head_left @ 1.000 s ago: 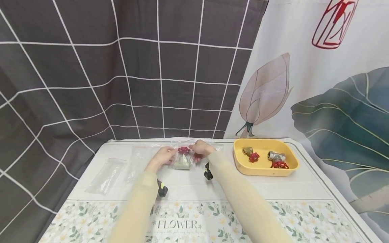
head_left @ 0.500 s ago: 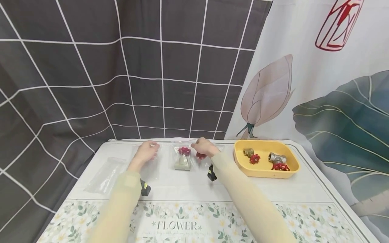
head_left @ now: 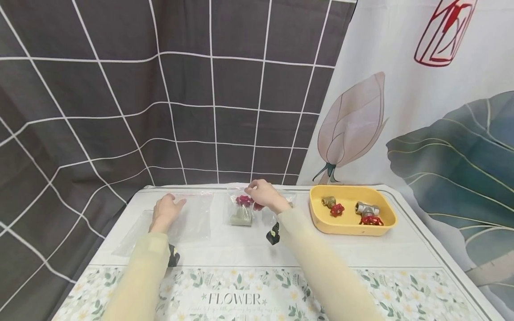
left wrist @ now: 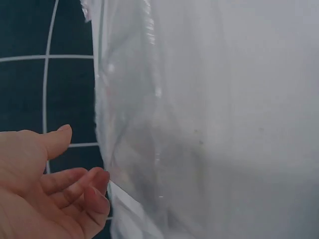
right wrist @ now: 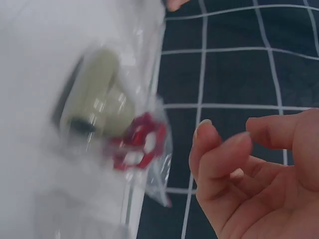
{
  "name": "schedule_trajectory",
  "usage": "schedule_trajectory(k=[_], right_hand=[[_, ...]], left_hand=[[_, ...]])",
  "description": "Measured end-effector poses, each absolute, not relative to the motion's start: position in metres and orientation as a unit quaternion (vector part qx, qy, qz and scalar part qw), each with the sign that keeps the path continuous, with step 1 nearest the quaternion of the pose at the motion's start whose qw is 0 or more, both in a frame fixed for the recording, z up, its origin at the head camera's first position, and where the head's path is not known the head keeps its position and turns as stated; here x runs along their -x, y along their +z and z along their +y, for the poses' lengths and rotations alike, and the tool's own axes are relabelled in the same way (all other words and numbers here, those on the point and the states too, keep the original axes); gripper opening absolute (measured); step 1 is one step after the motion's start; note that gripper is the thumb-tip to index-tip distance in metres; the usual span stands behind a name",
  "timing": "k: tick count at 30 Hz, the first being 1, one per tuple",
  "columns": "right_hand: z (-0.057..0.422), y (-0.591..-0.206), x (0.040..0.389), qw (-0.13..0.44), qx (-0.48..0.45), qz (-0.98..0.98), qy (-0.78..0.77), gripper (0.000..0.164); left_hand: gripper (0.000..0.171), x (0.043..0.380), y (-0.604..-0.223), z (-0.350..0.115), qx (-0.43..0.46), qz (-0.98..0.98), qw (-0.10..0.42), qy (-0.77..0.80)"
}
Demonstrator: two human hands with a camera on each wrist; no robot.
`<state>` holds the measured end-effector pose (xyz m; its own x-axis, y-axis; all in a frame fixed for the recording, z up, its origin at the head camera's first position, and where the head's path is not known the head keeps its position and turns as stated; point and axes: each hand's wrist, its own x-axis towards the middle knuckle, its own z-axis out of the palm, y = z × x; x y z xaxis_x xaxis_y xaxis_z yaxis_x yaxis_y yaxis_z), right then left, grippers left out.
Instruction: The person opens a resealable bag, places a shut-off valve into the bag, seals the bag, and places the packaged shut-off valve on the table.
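A valve with a pale green body and a red handwheel lies sealed in a clear zip bag at the back middle of the table. My right hand hovers beside the handwheel. In the right wrist view its fingers are loosely bent with nothing between them, apart from the bagged valve. My left hand is over flat clear plastic bags at the left. The left wrist view has its fingers relaxed at the edge of the plastic bag, gripping nothing.
On the right stands a yellow tray with a brass valve and a silver valve, both with red handwheels. Another clear bag lies partly behind my right forearm. A dark grid curtain hangs behind the table.
My left hand has left the bagged valve and moved left over the flat bags. The right hand has stayed near the handwheel, shifting slightly. The tray is still.
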<state>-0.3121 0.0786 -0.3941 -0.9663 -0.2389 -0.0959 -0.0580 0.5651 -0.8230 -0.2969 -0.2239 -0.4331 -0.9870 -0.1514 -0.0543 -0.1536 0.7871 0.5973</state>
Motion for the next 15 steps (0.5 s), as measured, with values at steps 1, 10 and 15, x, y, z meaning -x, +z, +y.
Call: schedule_trajectory(k=[1,10,15], right_hand=[[0.077,-0.394,0.310,0.098,0.088,0.875,-0.466,0.026],[0.059,-0.398,0.293,0.089,0.128,0.845,-0.511,0.025],[0.052,-0.400,0.284,0.084,0.139,0.832,-0.530,0.023]], left_hand=[[0.057,0.296,-0.435,-0.225,0.086,0.945,0.002,0.316],[0.041,0.296,-0.446,-0.229,0.102,0.948,0.009,0.300],[0.036,0.296,-0.449,-0.228,0.099,0.952,0.017,0.291]])
